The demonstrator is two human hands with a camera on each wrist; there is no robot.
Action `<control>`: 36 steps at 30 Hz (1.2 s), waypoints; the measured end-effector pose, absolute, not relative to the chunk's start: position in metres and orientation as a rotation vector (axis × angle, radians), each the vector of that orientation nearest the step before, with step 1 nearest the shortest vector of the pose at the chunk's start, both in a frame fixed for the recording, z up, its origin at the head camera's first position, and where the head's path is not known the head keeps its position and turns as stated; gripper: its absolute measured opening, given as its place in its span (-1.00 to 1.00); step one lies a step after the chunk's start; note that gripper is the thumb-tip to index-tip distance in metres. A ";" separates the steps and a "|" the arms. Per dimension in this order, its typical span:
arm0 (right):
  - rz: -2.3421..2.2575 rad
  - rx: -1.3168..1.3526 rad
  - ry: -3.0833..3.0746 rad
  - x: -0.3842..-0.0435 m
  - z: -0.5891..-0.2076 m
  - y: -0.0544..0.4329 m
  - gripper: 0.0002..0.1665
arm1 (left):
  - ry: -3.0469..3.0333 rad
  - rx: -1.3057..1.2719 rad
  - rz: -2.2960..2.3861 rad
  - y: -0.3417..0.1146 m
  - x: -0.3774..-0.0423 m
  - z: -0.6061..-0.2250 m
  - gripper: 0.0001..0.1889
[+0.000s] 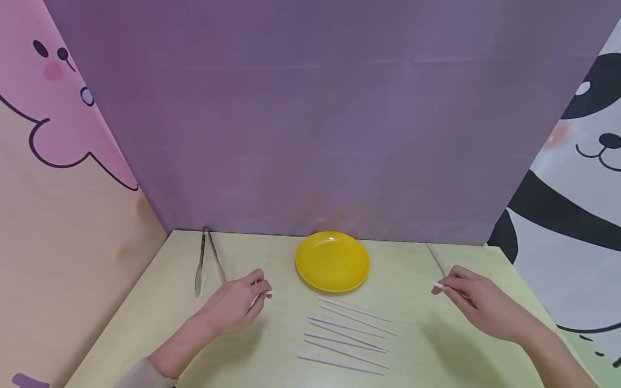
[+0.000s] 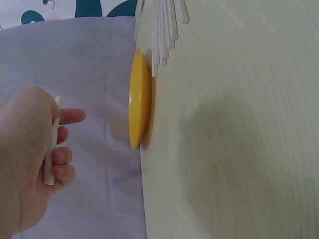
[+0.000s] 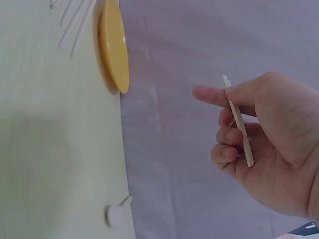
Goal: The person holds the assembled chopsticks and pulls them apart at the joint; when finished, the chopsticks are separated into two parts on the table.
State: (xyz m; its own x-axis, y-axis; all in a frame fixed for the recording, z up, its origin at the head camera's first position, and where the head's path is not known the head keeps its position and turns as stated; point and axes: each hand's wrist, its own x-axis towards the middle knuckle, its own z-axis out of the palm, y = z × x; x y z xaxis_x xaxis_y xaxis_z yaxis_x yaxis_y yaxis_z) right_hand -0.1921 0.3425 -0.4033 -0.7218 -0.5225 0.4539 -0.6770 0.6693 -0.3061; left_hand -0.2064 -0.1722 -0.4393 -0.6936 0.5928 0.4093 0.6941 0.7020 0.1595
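My left hand (image 1: 237,303) is raised over the left part of the table, its thumb and curled fingers holding a short pale stick (image 2: 53,142). On the other side my right hand (image 1: 477,304) pinches another short pale wooden stick (image 3: 239,122) between thumb and fingers, the index finger stretched out past it. Only the small ends of both sticks show in the head view. Between the hands lie several white chopsticks (image 1: 342,364), side by side and slightly slanted. A round yellow plate (image 1: 332,262) sits just behind them.
Metal tongs (image 1: 199,269) lie at the back left, partly behind the left hand. A white spoon (image 3: 115,215) rests at the back right, mostly covered by the right hand in the head view. A purple cloth (image 1: 330,118) hangs along the table's (image 1: 150,312) back edge.
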 end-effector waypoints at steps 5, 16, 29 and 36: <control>0.647 0.937 -2.552 -0.193 -0.413 0.348 -0.63 | -2.581 -1.054 -0.500 -0.175 -0.210 -0.443 -0.80; 0.599 0.920 -2.540 -0.200 -0.435 0.364 -0.59 | -2.573 -1.149 -0.610 -0.188 -0.230 -0.464 -0.80; 0.611 0.819 -2.640 -0.209 -0.471 0.372 -0.69 | -2.689 -1.171 -0.638 -0.187 -0.238 -0.479 -0.85; 0.599 0.802 -2.746 -0.211 -0.480 0.373 -0.73 | -2.725 -1.170 -0.624 -0.184 -0.244 -0.490 -0.87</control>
